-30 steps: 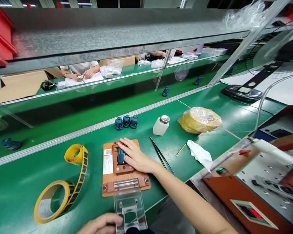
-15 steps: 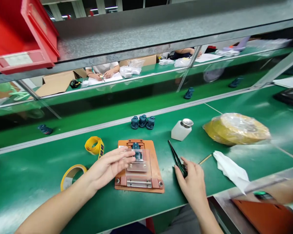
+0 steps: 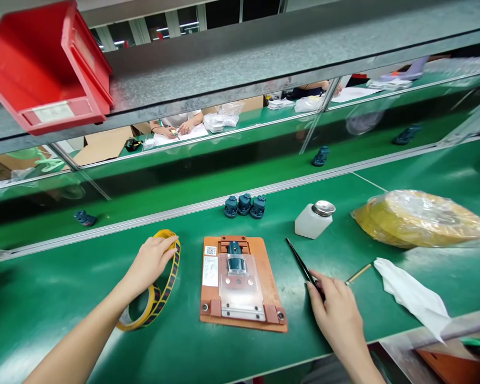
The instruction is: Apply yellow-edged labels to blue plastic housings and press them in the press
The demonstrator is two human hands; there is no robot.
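Since the earlier frame, the left hand [image 3: 152, 261] has moved from above the jig's cover out to the tape [image 3: 172, 284] at the left, while the right hand [image 3: 338, 306] stays with the tweezers [image 3: 300, 260]. The tape stands on edge on the bench [image 3: 200, 352], left of the jig, its roll near and its loose strip curving away to the far side. The left fingers and thumb meet at the far curl of that strip; whether they pinch it firmly cannot be told. The right hand grasps the tweezers between thumb and fingers, tips pointing far and left. A pull at a poor angle could tip the roll or drag it along the bench, and a loose hold could let the curl spring away. Between the hands lies the jig [image 3: 266, 261], its clear cover [image 3: 240, 298] folded down over a blue part [image 3: 234, 248] that shows through the cover's window. A sleeveless forearm or the tweezers brushing the jig could turn it or unseat the part. Beyond it, three more parts [image 3: 244, 204] stand close together and could topple if a reach runs long. Right of them is a bottle [image 3: 314, 221], which a wide swing of the tweezers might knock. A stick [image 3: 359, 273] and a wipe [image 3: 412, 293] lie right of the right hand, near enough to be snagged by the wrist.
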